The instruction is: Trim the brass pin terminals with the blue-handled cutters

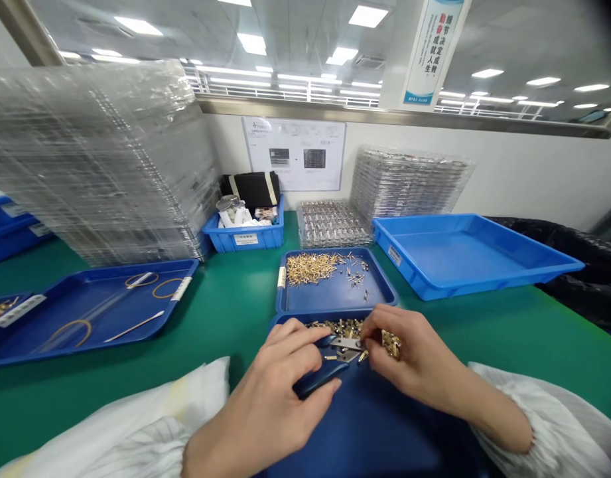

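My left hand is wrapped round the dark blue handles of a pair of small pliers, whose metal jaws point right. The fingertips of my right hand are pinched together at the jaw tips. Whatever they hold is too small or hidden to name. Both hands are above the near dark blue tray. Small gold and dark metal pins lie heaped at its far end, partly covered by my hands.
Beyond stands a second blue tray with gold pins. At the left, a tray holds rubber bands and a swab. A large blue tray sits at the right. Clear plastic trays are stacked high at the left, near a blue bin.
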The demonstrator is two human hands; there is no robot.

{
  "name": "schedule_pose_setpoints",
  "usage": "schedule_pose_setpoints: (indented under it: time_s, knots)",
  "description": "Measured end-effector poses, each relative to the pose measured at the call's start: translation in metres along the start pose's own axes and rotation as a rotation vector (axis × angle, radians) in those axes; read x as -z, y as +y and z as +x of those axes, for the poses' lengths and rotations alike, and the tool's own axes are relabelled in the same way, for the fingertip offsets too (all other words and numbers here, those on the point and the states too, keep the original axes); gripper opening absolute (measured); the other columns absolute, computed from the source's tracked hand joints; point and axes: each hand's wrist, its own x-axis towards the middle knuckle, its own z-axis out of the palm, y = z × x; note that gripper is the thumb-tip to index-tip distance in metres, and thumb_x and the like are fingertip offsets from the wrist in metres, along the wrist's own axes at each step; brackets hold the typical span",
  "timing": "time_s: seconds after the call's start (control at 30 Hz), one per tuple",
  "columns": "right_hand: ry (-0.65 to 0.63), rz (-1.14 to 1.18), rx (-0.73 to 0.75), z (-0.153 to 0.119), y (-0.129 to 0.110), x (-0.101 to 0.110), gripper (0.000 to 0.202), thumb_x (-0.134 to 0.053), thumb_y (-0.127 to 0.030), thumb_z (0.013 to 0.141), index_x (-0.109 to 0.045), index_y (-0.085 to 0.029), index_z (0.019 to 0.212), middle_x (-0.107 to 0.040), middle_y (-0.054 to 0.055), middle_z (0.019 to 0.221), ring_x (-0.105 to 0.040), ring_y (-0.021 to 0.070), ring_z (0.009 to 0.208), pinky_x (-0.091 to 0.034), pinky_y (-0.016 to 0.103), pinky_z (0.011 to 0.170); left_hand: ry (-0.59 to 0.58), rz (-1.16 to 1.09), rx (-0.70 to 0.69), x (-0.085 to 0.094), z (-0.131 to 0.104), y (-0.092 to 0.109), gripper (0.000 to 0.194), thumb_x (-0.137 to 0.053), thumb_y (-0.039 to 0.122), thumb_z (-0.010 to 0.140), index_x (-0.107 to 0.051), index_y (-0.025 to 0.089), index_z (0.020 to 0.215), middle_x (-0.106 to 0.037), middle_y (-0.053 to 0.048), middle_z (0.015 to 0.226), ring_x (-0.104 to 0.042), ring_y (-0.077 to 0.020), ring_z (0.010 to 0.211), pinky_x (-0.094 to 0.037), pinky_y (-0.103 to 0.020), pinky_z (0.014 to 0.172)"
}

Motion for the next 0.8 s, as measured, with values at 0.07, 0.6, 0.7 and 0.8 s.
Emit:
schedule_pose_setpoints:
  time_s: [0.07,0.6,0.7,0.8]
  knots:
    - [-0.021,-0.145,0.085,0.0,0.0,0.0,0.011,-0.048,-0.005,0.069,-0.051,-0.016,0.07,-0.052,-0.002,0.066,-0.046,0.0101,0.062,-0.034,0.026,0.066,-0.028,0.028,-0.042,0.002,-0.001,0.0,0.013,-0.059,0.016,0.074,-0.049,0.017,0.065,-0.062,-0.007,0.107,-0.053,-0.0225,0.094,-0.043,-0.045,0.087]
    - [0.004,-0.124,0.149,0.003,0.011,0.004,0.009,-0.048,-0.011,0.082,-0.055,-0.017,0.078,-0.056,0.0,0.072,-0.051,0.0102,0.065,-0.038,0.022,0.061,-0.031,0.128,-0.049,0.001,0.001,0.002,0.015,-0.057,0.018,0.076,-0.051,0.016,0.063,-0.061,-0.008,0.108,-0.05,-0.0241,0.093,-0.043,-0.046,0.082]
    - [0.25,-0.135,0.079,0.006,0.022,0.01,0.019,-0.047,-0.009,0.082,-0.054,-0.015,0.099,-0.058,0.004,0.088,-0.055,0.0121,0.076,-0.042,0.023,0.069,0.006,0.125,0.008,-0.001,0.002,-0.001,0.019,-0.057,0.018,0.075,-0.048,0.016,0.059,-0.063,-0.008,0.104,-0.052,-0.0236,0.091,-0.044,-0.045,0.081]
    - [0.098,-0.191,-0.004,0.005,0.029,0.021,0.029,-0.06,-0.017,0.076,-0.054,-0.016,0.105,-0.059,0.005,0.092,-0.056,0.0152,0.079,-0.044,0.026,0.069,0.065,0.142,0.028,-0.001,0.001,-0.004,0.019,-0.058,0.019,0.074,-0.047,0.017,0.059,-0.064,-0.009,0.102,-0.054,-0.0236,0.091,-0.045,-0.045,0.079]
